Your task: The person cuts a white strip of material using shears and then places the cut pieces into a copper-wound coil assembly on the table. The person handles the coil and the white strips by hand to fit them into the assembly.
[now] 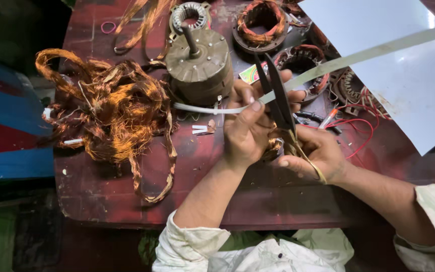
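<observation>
the scissors (278,95) had dark, matt metal blades. the strip (358,55) looked like smooth, pale paper, as did the glossy white sheet (409,85). the wire tangle (112,111) was shiny copper. the motor (200,65) was dull, grimy metal; the table (258,201) was worn, scuffed red.

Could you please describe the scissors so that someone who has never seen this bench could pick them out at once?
Start at the dark red table and the round motor on it. Just right of it, the right hand holds the scissors, blades open around a long pale strip pinched by the left hand. They alone have dark pointed blades.
</observation>
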